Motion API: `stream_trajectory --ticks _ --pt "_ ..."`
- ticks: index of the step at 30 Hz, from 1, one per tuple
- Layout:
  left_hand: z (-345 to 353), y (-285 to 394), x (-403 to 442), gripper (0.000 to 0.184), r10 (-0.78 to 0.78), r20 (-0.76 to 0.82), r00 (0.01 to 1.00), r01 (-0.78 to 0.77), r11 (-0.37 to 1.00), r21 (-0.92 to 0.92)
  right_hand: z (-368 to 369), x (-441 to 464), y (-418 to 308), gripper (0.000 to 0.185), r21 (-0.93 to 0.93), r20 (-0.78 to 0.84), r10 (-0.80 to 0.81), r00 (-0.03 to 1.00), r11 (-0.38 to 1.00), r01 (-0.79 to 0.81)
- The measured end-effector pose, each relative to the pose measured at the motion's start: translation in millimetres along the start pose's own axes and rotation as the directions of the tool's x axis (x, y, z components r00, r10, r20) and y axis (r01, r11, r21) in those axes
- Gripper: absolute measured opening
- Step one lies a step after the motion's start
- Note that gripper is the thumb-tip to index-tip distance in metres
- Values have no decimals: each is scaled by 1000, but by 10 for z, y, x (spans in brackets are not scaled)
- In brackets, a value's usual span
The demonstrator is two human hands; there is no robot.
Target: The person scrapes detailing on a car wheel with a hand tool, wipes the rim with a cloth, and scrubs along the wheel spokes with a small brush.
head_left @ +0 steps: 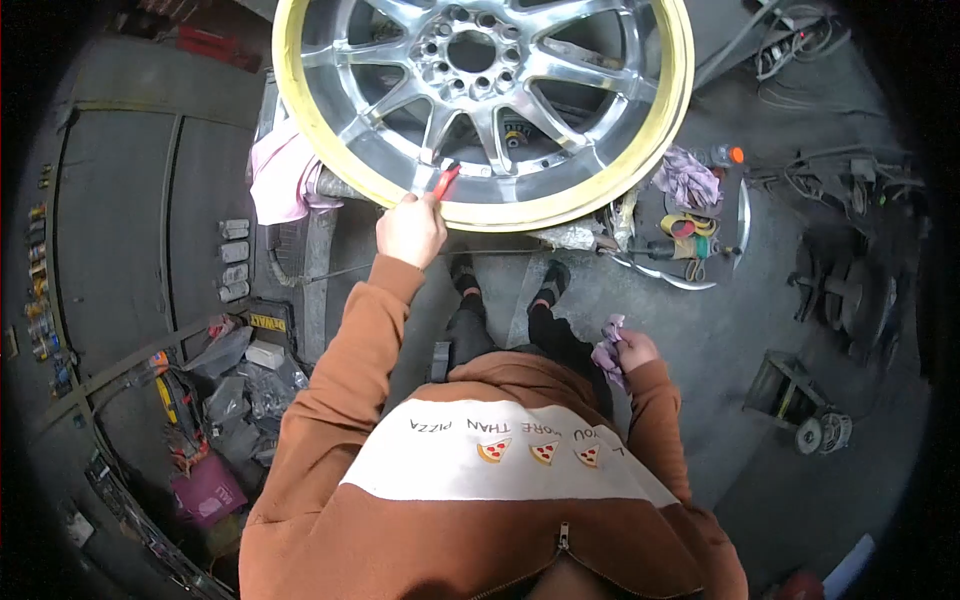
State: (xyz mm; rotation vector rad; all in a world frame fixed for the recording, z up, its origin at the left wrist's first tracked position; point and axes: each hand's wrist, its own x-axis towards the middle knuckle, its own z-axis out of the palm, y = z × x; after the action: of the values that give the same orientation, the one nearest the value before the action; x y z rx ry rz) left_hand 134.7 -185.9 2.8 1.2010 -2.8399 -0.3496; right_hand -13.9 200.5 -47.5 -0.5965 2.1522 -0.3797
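Note:
A polished multi-spoke alloy wheel (485, 135) lies face up on a stand at the top of the head view, its outer lip covered in yellow (570, 214). At the wheel's near edge, my left hand (410, 230) is closed around a small red tool (446, 181) with a dark tip. That tip is over the inner barrel near a spoke's end; I cannot tell whether it touches the metal. Lower down by my right hip, my right hand (638, 350) grips a crumpled purple cloth (608, 350), away from the wheel.
A pink cloth (278, 175) hangs left of the wheel. On the right, a round tray (743, 225) carries another purple cloth (688, 178), a bottle with an orange cap (736, 155) and a tape roll (690, 226). A DeWalt case (272, 318) and plastic bags (225, 350) sit at left.

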Motion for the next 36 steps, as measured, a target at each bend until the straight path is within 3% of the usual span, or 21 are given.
stream_trajectory --ticks 4,7,9,10,12,13,14,16,18,20,22,24,26,30,31,36 --pt "128 197 -49 14 78 -23 997 -81 984 -159 -17 1 -148 29 31 -4 -3 1000 1000 3" --pt "70 119 29 15 -72 -6 997 71 996 -44 -55 6 -251 29 72 47 -16 999 997 13" --pt "97 244 -62 15 -12 6 1000 12 999 -36 -219 -60 -444 30 254 161 237 958 928 -272" --pt "99 305 -92 15 42 10 999 -41 999 -30 -172 -8 -327 30 265 150 236 960 926 -269" --pt "110 282 -53 16 -26 4 1000 26 1000 -17 -16 75 34 30 -39 -9 -45 999 998 44" --pt "134 128 -5 16 -71 20 997 69 994 83 -24 35 77 30 -27 -28 -22 999 999 21" --pt "-3 80 15 18 -57 14 998 56 996 66 -49 10 66 27 -18 -47 -19 999 1000 18" --pt "-252 28 -70 14 128 -177 976 -142 987 -72 -66 -45 95 25 14 -93 10 996 1000 -8" --pt "-540 235 -172 13 181 -237 954 -238 941 -239 -48 -94 186 25 157 -151 39 988 988 -15" --pt "-770 703 -261 15 286 -171 943 -328 887 -325 38 -68 346 24 210 -119 110 987 974 -83" --pt "-732 1246 -298 21 462 -116 879 -471 805 -362 103 -38 472 24 214 -134 16 991 977 13" --pt "-525 1840 -259 21 556 -66 828 -539 759 -365 13 -55 409 24 236 -80 57 995 971 -36" --pt "-218 2323 -136 16 615 42 787 -595 777 -205 -32 -53 425 24 328 -77 69 995 944 -40" --pt "369 2837 307 13 525 214 824 -546 836 50 -62 -58 606 23 364 -154 109 982 930 -46" --pt "376 2913 398 15 478 294 828 -514 856 54 -53 -73 680 23 390 -161 129 978 919 -57" --pt "544 3095 621 19 426 401 811 -515 845 143 135 -163 1190 24 412 -233 193 953 907 -83"
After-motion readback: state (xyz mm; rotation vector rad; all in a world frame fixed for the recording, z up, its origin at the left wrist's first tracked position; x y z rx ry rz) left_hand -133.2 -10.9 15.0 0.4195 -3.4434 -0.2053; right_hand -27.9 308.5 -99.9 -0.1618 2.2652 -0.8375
